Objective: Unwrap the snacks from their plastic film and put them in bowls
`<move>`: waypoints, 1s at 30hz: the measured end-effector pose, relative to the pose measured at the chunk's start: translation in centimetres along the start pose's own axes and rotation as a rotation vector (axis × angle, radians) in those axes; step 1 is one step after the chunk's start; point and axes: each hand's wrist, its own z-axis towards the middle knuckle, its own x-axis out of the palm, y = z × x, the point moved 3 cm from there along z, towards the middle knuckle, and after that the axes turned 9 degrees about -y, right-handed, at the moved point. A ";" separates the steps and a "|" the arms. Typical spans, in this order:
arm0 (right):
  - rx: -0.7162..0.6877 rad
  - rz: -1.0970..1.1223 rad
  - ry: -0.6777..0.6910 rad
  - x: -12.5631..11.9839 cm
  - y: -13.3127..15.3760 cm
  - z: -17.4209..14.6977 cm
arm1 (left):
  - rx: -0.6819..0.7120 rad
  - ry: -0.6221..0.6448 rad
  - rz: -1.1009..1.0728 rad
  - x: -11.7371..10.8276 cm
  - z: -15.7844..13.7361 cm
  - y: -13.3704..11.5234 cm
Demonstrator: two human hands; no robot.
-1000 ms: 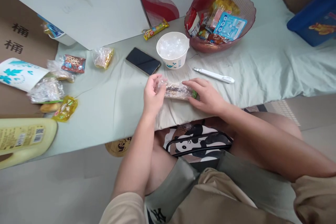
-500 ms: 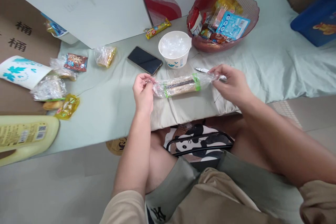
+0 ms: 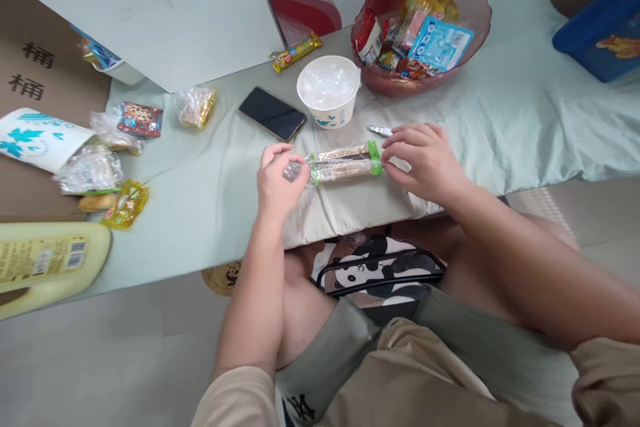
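Observation:
A long snack pack (image 3: 345, 161) with green ends and a dark stripe along its beige middle lies on the cloth, wrapped in clear plastic film. At its left end, my left hand (image 3: 281, 181) has thumb and fingers bent around the crumpled film. My right hand (image 3: 425, 159) is closed at the other end, its fingertips against the green edge and the film there. Just behind the right fingers, a slim silver-and-white tool (image 3: 380, 130) is partly covered. A white paper bowl (image 3: 330, 110) with clear plastic in it stands behind the pack, beside a black phone (image 3: 273, 113).
A pink ribbed bowl (image 3: 480, 20) of packaged snacks stands at the back right. Near the boxes lies a yellow snack stick (image 3: 297, 53). Several wrapped snacks, a tipped paper cup (image 3: 45, 140) and a yellow jug (image 3: 55, 260) are on the left. A blue bin (image 3: 600, 40) is far right.
My right hand has moved left from the stretched film tail to the pack's end, and the film there no longer sticks out. My left hand's fingers have shifted around the left film end.

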 end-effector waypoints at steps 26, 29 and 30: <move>0.018 -0.160 0.527 -2.4 0.8 -2.3 | -0.005 0.078 -0.128 -1.7 0.1 1.0; 0.139 -0.199 0.376 -2.8 0.0 -1.9 | 0.015 0.302 -0.152 -0.6 -0.3 0.4; 0.181 -0.196 0.328 -3.0 -0.1 -1.8 | 0.012 0.330 -0.162 -0.3 -0.4 0.2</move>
